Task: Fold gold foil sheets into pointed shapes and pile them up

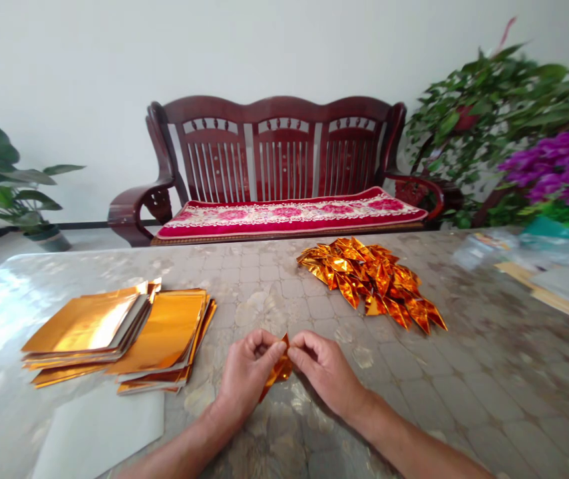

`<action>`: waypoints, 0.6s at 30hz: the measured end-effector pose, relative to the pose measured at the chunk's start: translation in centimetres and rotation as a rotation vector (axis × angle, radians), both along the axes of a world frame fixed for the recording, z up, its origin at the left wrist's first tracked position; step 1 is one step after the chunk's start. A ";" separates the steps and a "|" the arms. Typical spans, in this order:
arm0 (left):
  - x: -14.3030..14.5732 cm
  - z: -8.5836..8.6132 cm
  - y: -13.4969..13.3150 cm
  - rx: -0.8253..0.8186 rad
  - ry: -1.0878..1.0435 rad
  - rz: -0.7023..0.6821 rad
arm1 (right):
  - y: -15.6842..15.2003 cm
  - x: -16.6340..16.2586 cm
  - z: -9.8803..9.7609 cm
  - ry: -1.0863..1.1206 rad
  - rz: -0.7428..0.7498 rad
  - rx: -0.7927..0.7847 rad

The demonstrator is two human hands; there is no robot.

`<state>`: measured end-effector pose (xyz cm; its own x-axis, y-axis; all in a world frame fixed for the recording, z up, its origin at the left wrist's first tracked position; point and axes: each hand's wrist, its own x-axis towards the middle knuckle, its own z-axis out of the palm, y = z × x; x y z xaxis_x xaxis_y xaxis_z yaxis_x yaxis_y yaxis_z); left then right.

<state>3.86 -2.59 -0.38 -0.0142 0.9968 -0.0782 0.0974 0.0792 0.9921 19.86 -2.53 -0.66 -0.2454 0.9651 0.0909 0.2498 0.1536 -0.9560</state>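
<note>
Pinching a small, folded piece of shiny orange-gold foil paper (280,368) between thumb and fingers of both the left hand (245,367) and the right hand (323,367), over the near middle of a grey, patterned tabletop (444,392). Cannot quite judge any contact between its lower tip and the surface. Have two adjoining stacks of flat, rectangular orange-gold foil sheets (167,329) to the left, beyond a plain, pale grey sheet (102,429). See a heap of pointed, folded orange-gold foil shapes (371,273) beyond the right hand, and face a dark red-brown wooden bench (284,156) across the table.
</note>
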 end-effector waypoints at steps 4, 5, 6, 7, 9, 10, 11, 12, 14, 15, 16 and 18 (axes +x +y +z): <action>-0.1 0.1 0.1 -0.006 -0.017 -0.029 | 0.2 0.0 0.2 -0.029 0.015 0.026; -0.2 0.2 0.1 -0.003 -0.025 -0.044 | 0.3 0.0 0.2 -0.010 0.031 0.010; -0.3 0.3 0.2 0.001 -0.037 -0.069 | 0.4 0.1 0.2 0.022 0.052 -0.019; -0.4 0.4 0.2 0.004 -0.051 -0.106 | 0.5 0.2 0.2 0.065 0.076 -0.057; -0.7 0.5 0.2 -0.005 -0.089 -0.201 | 0.6 0.3 0.1 0.177 0.132 -0.159; -0.8 0.5 0.3 -0.017 -0.112 -0.246 | 0.7 0.4 0.1 0.238 0.160 -0.213; -0.9 0.4 0.4 -0.031 -0.140 -0.281 | 0.7 0.4 0.1 0.294 0.188 -0.263; -1.0 0.3 0.4 -0.042 -0.170 -0.304 | 0.6 0.5 0.1 0.341 0.214 -0.306; -1.1 0.0 0.6 -0.043 -0.246 -0.326 | 0.6 0.5 0.1 0.402 0.256 -0.373; -1.1 -0.1 0.7 -0.028 -0.294 -0.336 | 0.5 0.4 0.1 0.423 0.275 -0.400; -1.1 -0.2 0.8 -0.010 -0.344 -0.345 | 0.5 0.4 0.0 0.443 0.294 -0.427; -1.0 -0.2 0.9 0.025 -0.411 -0.363 | 0.5 0.3 0.0 0.491 0.336 -0.482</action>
<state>2.86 -1.74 -0.55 0.3581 0.9335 0.0191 -0.2821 0.0887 0.9553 20.17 -2.06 -0.68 -0.5725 0.8067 -0.1466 -0.2079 -0.3157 -0.9258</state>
